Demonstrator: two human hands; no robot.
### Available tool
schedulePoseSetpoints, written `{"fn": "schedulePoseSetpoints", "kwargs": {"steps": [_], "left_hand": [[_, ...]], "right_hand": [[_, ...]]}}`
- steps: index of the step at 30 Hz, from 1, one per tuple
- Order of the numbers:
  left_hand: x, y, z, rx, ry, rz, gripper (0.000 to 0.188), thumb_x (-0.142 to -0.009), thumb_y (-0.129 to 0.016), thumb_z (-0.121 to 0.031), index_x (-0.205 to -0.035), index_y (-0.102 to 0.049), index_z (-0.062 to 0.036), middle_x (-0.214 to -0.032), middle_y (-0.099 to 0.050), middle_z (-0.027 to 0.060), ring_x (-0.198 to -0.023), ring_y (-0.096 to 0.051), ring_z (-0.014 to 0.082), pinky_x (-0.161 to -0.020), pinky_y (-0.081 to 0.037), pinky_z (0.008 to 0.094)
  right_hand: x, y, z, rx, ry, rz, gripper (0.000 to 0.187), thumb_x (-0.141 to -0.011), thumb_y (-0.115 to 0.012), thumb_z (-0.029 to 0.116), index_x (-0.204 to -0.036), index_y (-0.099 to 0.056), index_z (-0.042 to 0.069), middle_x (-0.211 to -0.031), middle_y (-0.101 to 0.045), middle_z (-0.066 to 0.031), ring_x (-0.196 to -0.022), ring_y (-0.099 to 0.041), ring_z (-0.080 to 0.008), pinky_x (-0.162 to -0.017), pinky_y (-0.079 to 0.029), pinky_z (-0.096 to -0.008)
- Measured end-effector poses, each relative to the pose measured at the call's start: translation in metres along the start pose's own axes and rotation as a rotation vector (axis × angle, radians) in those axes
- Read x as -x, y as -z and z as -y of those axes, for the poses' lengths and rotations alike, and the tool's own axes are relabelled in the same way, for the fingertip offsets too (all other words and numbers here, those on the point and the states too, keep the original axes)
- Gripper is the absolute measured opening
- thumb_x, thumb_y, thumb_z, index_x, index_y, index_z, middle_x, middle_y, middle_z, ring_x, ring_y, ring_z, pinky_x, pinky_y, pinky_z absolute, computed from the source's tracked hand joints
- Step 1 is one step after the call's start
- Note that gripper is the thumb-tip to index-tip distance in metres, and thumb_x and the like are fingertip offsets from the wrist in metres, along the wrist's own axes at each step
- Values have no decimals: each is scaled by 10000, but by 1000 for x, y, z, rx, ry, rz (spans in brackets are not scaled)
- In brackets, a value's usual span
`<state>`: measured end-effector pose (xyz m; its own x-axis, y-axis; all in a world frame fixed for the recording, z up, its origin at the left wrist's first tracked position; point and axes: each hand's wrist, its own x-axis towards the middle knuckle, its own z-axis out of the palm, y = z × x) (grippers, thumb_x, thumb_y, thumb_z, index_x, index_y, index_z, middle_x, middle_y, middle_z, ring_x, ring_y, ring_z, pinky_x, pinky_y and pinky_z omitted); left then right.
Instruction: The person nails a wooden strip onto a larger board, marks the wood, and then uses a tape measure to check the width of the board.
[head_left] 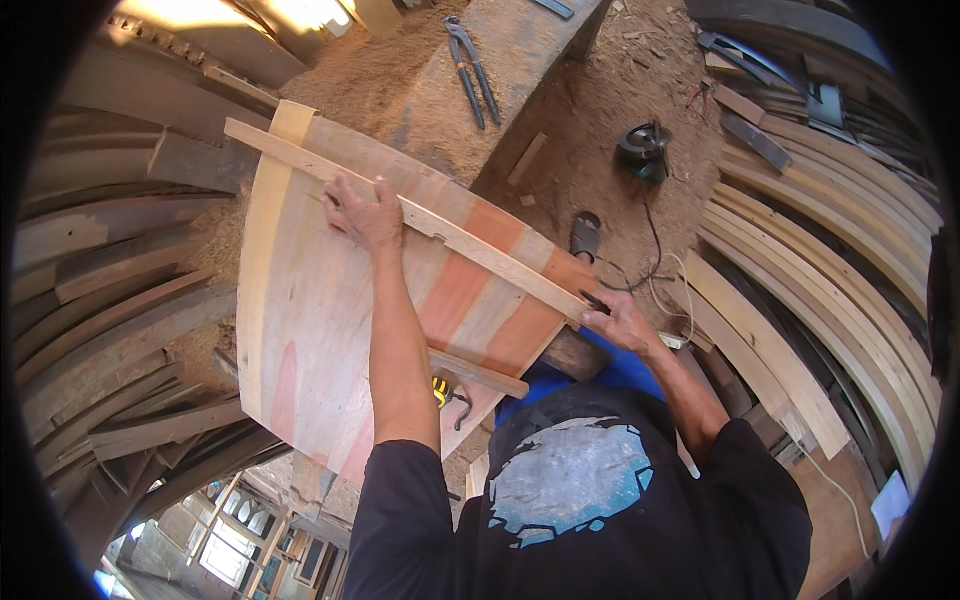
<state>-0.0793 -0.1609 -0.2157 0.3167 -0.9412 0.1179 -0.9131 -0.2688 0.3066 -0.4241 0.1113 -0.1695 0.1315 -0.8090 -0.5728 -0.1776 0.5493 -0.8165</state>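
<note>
A long, straight wooden strip point(470, 245) lies slantwise across a wide panel point(320, 260) of joined boards in pale and reddish wood. My left hand point(365, 215) presses on the strip's left part, fingers and thumb bent over it. At the strip's right end, my right hand point(625, 322) is closed around a slim dark pen point(597, 302), its tip by the panel's edge. Nearer my body, a shorter wooden stick point(480, 371) lies on the panel, beside a yellow and black tape measure point(441, 392) partly hidden by my left forearm.
Beyond the panel, pincers point(470, 72) with dark handles lie on a dusty wooden beam point(420, 130). A dark corded power tool point(643, 152) sits on the sawdust-covered floor. Stacked boards point(820, 260) line the right; more timber point(110, 240) fills the left.
</note>
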Motion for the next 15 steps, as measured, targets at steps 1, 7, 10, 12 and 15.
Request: {"fn": "schedulePoseSetpoints", "kwargs": {"steps": [1,7,10,12,15], "left_hand": [[0,0,1,1,1,4,794,-868,-669,-428,-1513,-447,-23,-1573,-375,307,-1485,-269,412,-1217,-178,515],[0,0,0,22,2,14,797,-876,-660,-431,-1519,-437,-16,-1580,-356,313,-1495,-245,402,-1221,-161,509],[0,1,1,32,8,17,807,-872,-662,-437,-1518,-435,-11,-1575,-357,319,-1493,-252,402,-1221,-164,510],[-1,1,2,47,1,8,809,-872,-658,-446,-1521,-435,-18,-1573,-361,318,-1490,-259,405,-1221,-166,514],[0,1,-1,7,3,-4,803,-873,-656,-449,-1519,-439,-24,-1572,-367,314,-1486,-270,408,-1218,-173,520]], "right_hand": [[0,0,1,8,-13,11,228,-847,-707,126,-1017,-705,-26,-794,-685,-121,-773,-645,-189,-728,-516,-373],[0,4,8,11,-31,28,272,-845,-707,197,-989,-691,-33,-808,-683,-138,-799,-650,-211,-747,-509,-388],[-2,6,7,46,-6,45,289,-849,-701,217,-994,-692,-33,-824,-683,-147,-821,-652,-218,-757,-507,-393],[-3,6,7,53,11,42,287,-850,-701,210,-1004,-690,-32,-827,-682,-148,-823,-652,-220,-757,-507,-394],[-2,2,9,41,50,12,283,-852,-702,196,-1018,-686,-32,-820,-674,-147,-817,-647,-221,-752,-505,-395]]}}
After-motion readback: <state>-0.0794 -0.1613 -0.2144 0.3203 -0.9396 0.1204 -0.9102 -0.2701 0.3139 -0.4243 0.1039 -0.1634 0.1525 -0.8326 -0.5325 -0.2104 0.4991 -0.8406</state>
